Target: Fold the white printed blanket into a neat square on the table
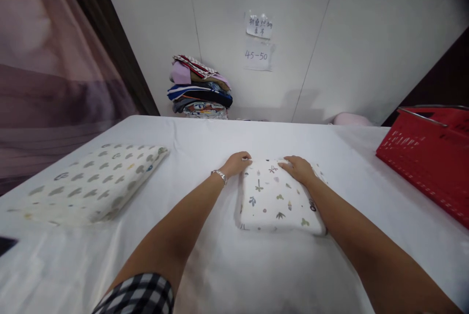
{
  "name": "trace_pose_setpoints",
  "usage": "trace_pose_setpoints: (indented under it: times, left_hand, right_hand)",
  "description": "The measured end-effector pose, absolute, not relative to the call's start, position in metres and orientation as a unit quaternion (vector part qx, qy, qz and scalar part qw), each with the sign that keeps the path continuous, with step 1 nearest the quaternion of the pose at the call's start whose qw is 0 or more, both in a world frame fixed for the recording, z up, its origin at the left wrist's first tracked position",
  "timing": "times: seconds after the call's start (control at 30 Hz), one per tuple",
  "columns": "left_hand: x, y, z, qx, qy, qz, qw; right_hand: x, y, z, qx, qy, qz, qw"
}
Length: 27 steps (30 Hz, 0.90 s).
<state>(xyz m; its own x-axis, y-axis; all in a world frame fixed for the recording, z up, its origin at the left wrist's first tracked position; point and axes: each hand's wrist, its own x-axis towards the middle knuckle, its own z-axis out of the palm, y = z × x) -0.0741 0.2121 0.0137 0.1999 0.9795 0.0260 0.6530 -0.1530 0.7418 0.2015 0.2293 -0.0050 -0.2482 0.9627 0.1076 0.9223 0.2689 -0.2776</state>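
A folded white cloth (271, 197) printed with small plants and leaves lies flat on the white-covered table in front of me. At its far left corner my left hand (236, 164), with a silver bracelet at the wrist, is closed on the edge. My right hand (298, 169) grips the far edge further right, its thumb and fingers bent over the fabric. Part of the cloth's right side is hidden beneath my right hand and forearm. To the left rests another folded cloth (98, 177), cream with grey-green shapes, and neither hand touches it.
The table (205, 138) has a white cover with creases. A red plastic basket (428, 157) with a metal handle stands at the right. Beyond the far edge are a stack of folded fabrics (200, 92) and a pink rounded object (350, 118). A pinkish curtain (54, 74) hangs left.
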Motion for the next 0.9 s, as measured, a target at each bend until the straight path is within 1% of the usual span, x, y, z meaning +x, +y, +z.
trace_pose_setpoints:
  times: [0.13, 0.3, 0.5, 0.63, 0.77, 0.9]
  left_hand:
    - [-0.072, 0.216, 0.013, 0.724, 0.574, 0.252, 0.289]
    - [-0.064, 0.223, 0.008, 0.709, 0.618, 0.229, 0.249]
    - [-0.056, 0.225, 0.007, 0.698, 0.647, 0.205, 0.228]
    - [-0.057, 0.22, 0.009, 0.707, 0.634, 0.222, 0.22]
    - [-0.057, 0.216, 0.009, 0.739, 0.587, 0.252, 0.215]
    - [-0.051, 0.22, 0.01, 0.747, 0.611, 0.179, 0.191]
  right_hand:
    - [0.202, 0.23, -0.007, -0.601, -0.783, 0.079, 0.141]
    - [0.203, 0.23, -0.005, -0.57, -0.802, 0.057, 0.169]
    - [0.203, 0.229, -0.005, -0.557, -0.81, 0.067, 0.171]
    - [0.202, 0.229, -0.005, -0.565, -0.807, 0.067, 0.161]
    - [0.201, 0.23, -0.005, -0.571, -0.804, 0.065, 0.152]
    - [0.201, 0.232, -0.006, -0.57, -0.805, 0.056, 0.154]
